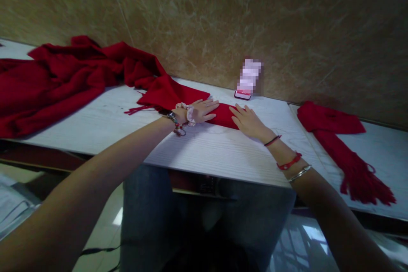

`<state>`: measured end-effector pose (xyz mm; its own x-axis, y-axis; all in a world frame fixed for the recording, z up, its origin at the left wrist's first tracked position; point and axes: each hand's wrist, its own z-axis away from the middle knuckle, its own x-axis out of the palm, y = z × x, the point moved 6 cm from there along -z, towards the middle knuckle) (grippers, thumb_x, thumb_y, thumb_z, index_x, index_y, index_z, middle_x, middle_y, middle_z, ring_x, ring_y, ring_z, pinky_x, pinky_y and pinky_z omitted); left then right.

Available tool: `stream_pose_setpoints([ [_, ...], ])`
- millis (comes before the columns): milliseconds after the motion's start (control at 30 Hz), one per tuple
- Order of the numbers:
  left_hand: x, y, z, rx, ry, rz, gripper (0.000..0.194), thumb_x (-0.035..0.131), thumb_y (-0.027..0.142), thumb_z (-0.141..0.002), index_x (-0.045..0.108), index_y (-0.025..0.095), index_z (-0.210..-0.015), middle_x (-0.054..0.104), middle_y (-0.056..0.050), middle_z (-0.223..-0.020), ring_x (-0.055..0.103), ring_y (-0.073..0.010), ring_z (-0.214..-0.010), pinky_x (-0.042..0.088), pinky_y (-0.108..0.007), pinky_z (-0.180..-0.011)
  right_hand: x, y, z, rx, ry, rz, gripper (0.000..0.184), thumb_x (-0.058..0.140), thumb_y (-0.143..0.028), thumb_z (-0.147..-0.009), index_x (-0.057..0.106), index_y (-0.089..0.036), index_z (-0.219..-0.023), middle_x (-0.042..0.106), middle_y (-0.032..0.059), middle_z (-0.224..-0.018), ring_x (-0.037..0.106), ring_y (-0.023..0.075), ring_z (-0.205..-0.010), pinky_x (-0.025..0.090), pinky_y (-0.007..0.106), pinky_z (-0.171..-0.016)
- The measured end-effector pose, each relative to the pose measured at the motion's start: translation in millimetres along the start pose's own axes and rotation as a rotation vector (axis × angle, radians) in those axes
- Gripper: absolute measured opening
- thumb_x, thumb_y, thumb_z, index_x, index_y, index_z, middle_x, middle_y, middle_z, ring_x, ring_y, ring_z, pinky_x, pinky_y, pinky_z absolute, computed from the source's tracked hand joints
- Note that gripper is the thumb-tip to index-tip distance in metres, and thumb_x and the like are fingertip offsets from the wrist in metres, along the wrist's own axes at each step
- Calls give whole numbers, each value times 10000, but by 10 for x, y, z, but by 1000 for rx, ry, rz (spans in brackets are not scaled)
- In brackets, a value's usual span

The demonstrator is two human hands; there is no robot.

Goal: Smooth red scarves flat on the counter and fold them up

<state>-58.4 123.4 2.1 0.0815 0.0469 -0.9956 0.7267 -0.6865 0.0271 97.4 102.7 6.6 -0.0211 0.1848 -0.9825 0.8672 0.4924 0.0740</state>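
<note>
A red scarf (pixel 223 114) lies folded flat on the white table in front of me. Flat on its left part rests my left hand (pixel 202 109), fingers stretched out to the right. My right hand (pixel 250 121) presses on the scarf's right end with its fingers spread. Neither hand grips anything. To the left, a red cloth with a fringe at its corner (pixel 178 93) runs up to my left wrist; whether it joins the piece under my hands I cannot tell.
Crumpled red fabric (pixel 60 76) fills the table's left side. A fringed red scarf (pixel 331 131) lies on the right. A phone (pixel 250 76) leans against the marbled wall (pixel 204 21). The white tabletop's (pixel 204 153) front edge is just above my knees.
</note>
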Motion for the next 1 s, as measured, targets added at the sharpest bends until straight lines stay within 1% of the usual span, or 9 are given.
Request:
stream_pose_setpoints([
  [67, 15, -3, 7, 12, -35, -19, 546, 215, 430, -898, 231, 146, -1363, 227, -68, -1424, 167, -202, -1311, 185, -387, -1051, 27, 140, 22, 24, -53, -22, 482, 263, -321, -885, 333, -171, -1338, 311, 107, -1401, 325, 360, -1227, 328, 550, -933],
  [167, -12, 19, 18, 26, -27, -42, 587, 269, 496, -879, 248, 161, -1361, 236, -75, -1421, 175, -217, -1307, 183, -390, -1047, 27, 319, -24, 63, -79, -95, 476, 282, -247, -860, 369, -140, -1316, 368, 113, -1369, 366, 318, -1214, 327, 506, -965],
  [333, -25, 55, 56, 7, 55, -62, 606, 342, 518, -855, 276, 183, -1355, 270, -77, -1408, 202, -228, -1297, 193, -403, -1038, 19, 486, -106, 185, 56, -296, 480, 376, -179, -779, 447, -112, -1248, 497, 110, -1262, 413, 246, -1188, 323, 418, -1001],
  [433, -13, 49, 65, 8, 89, -57, 597, 337, 521, -856, 284, 192, -1351, 291, -74, -1398, 217, -220, -1291, 199, -399, -1035, 2, 607, -82, 321, 169, -415, 492, 458, -261, -757, 458, -99, -1221, 543, 146, -1194, 498, 261, -1085, 394, 429, -915],
  [533, -1, 32, 59, 18, 102, -54, 584, 319, 527, -858, 295, 203, -1344, 297, -70, -1396, 227, -210, -1286, 208, -392, -1031, -11, 687, -64, 396, 259, -493, 490, 522, -335, -726, 491, -124, -1168, 595, 134, -1098, 557, 257, -955, 436, 427, -822],
  [767, 16, 25, 62, 28, 112, -54, 598, 330, 529, -851, 287, 196, -1347, 280, -75, -1401, 230, -233, -1281, 195, -412, -1034, 55, 729, -77, 510, 244, -488, 379, 433, -196, -737, 535, -128, -1095, 646, 81, -819, 590, 225, -743, 465, 392, -726],
  [867, 16, 26, 67, 28, 125, -53, 594, 322, 526, -856, 296, 185, -1342, 287, -82, -1397, 227, -234, -1283, 190, -411, -1036, -78, 667, -84, 440, 319, -393, 410, 340, -157, -770, 511, -101, -1139, 619, 138, -947, 567, 260, -885, 437, 439, -814],
  [933, 14, 25, 67, 34, 136, -60, 592, 308, 529, -860, 302, 181, -1339, 294, -83, -1394, 222, -231, -1286, 189, -407, -1038, -202, 539, -86, 295, 384, -315, 435, 315, -162, -797, 470, -102, -1199, 551, 163, -1123, 498, 267, -1048, 384, 451, -904],
  [1000, 16, 22, 68, 45, 141, -68, 597, 301, 534, -860, 306, 175, -1337, 292, -87, -1394, 216, -227, -1289, 190, -400, -1040, -238, 349, -80, 93, 333, -263, 440, 319, -211, -835, 427, -134, -1256, 464, 140, -1264, 413, 251, -1164, 333, 448, -966],
])
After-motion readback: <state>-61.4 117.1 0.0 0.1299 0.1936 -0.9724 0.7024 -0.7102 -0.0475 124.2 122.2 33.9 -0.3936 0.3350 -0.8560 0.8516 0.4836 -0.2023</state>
